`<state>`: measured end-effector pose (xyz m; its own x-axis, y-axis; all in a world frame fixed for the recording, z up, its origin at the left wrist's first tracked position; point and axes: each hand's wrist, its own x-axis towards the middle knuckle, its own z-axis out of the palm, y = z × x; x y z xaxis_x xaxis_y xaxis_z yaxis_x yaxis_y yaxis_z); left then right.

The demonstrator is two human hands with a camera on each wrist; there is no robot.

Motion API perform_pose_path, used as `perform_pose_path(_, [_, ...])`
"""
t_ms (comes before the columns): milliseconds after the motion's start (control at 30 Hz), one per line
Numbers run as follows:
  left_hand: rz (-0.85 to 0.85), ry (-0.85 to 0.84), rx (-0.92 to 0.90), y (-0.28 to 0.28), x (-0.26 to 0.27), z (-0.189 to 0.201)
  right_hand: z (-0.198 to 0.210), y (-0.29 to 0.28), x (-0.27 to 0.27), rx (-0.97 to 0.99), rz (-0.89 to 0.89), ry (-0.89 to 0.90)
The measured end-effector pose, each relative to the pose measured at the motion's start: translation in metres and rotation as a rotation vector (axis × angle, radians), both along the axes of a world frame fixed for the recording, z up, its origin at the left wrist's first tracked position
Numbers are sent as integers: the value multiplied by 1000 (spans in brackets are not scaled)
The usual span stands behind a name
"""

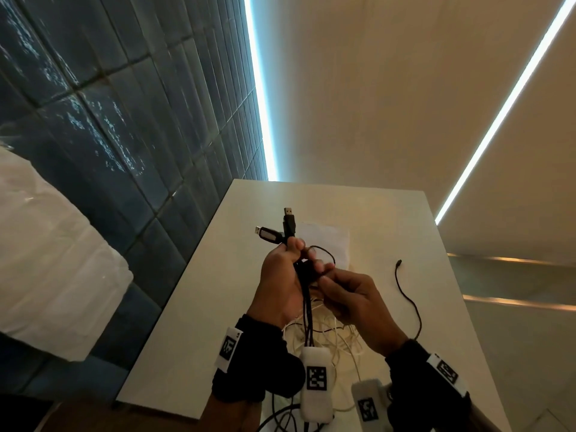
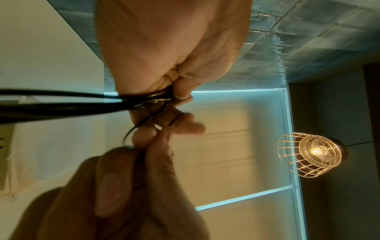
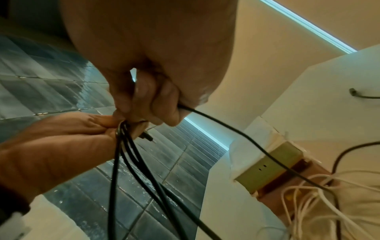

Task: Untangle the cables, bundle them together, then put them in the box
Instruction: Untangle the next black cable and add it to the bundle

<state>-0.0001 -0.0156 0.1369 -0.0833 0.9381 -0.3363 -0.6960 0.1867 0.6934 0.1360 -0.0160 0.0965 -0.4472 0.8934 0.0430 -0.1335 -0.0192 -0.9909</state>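
Mid-untangle: my left hand (image 1: 280, 275) grips the thick black USB cables (image 1: 307, 310), my right hand (image 1: 353, 302) pinches a thin black cable (image 1: 408, 299); white cables (image 1: 338, 335) lie tangled on the white worktop (image 1: 193, 338), nothing boxed.

White cables (image 1: 336, 335) are piling in a loose tangle on the table (image 1: 193, 338) right under both hands, blocking the near middle. A thin black cable (image 1: 410, 299) is trailing across the right side, and a pale box (image 1: 324, 241) is sitting at the far middle. Bare tabletop is lying open along the left edge and far right corner.
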Motion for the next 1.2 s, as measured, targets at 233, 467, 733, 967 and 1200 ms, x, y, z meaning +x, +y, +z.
perform_pose_path(233, [-12,128,93,7,-6,3,-41,5,5,-25,34,-113])
perform_pose_path(467, [48,337,91,9,-13,1,-78,4,10,40,26,-252])
perform_pose_path(733, [98,348,103,6,-24,8,-116,8,9,18,35,-291])
perform_pose_path(967, [141,373,44,6,-29,5,-126,21,11,-74,-147,-497])
perform_pose_path(1200, [109,380,-39,5,-19,0,-30,37,-8,2,-296,-124])
